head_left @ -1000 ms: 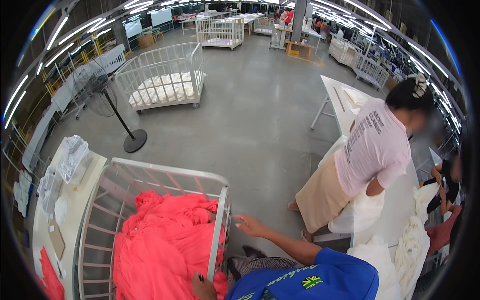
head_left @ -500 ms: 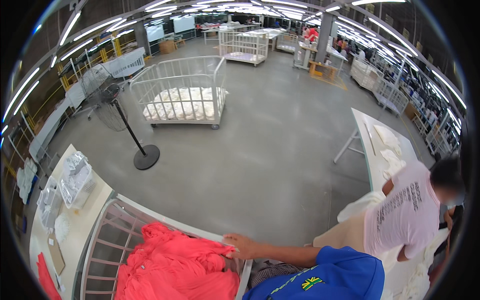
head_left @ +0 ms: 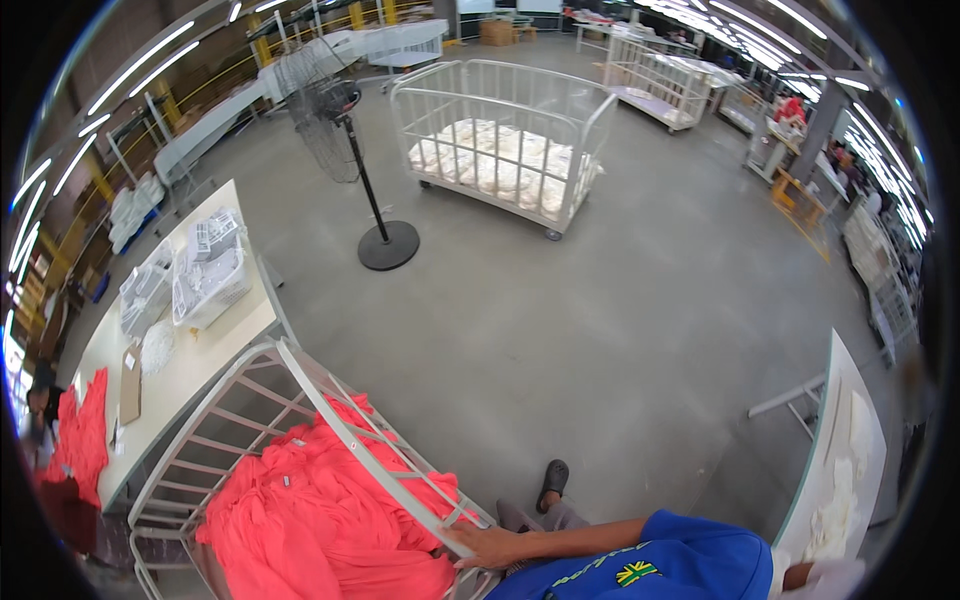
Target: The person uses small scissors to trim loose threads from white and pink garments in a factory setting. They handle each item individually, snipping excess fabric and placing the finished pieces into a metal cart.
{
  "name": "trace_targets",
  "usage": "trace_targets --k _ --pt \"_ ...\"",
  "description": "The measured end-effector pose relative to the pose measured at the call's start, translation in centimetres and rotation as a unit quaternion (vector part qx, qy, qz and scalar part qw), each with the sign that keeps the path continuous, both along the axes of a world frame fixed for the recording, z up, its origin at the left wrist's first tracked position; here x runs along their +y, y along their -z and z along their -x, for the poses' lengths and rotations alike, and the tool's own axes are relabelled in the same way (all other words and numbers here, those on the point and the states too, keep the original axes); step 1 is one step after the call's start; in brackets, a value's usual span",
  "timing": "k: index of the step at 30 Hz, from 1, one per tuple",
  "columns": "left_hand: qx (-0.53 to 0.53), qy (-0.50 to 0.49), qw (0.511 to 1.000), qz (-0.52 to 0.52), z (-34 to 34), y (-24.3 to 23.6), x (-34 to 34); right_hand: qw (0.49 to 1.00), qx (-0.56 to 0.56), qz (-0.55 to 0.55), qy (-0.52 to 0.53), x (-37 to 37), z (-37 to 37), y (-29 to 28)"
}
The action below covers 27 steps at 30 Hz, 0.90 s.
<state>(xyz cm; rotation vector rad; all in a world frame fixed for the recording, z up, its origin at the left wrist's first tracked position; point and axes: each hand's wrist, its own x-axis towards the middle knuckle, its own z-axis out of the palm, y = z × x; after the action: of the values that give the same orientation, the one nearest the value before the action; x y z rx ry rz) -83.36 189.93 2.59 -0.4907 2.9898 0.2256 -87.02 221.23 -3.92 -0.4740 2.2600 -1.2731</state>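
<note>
Cart (head_left: 325, 403) holds coral cloth (head_left: 320, 525); right hand (head_left: 488, 547) on rim (head_left: 398, 488) (fingers (head_left: 457, 535) seemingly clamped there); 2 filled baskets (head_left: 222, 303).

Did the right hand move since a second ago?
Yes, to the left: the right hand was apart from the near cart rail; now it touches it.

Crumpled coral fabric (head_left: 320, 515) lies heaped inside a white barred cart (head_left: 372, 468).

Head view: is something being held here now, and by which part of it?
The right hand appears to hold the white cart by its top rail, near one end. No left hand can be made out.
</note>
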Motion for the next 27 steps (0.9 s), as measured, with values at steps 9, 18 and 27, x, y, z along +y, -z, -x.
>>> trace_targets --k 9,18,27 --pt "0.240 0.080 0.947 -0.196 11.1 3.9 20.7 0.998 0.026 0.038 -0.047 22.4 5.6 6.6" --pt "0.273 0.024 0.957 -0.095 12.6 5.7 23.9 0.937 -0.079 -0.263 0.216 44.5 7.4 8.7" --pt "0.298 -0.035 0.917 -0.262 21.6 7.3 28.1 0.983 -0.143 -0.110 0.019 37.2 20.1 11.9"
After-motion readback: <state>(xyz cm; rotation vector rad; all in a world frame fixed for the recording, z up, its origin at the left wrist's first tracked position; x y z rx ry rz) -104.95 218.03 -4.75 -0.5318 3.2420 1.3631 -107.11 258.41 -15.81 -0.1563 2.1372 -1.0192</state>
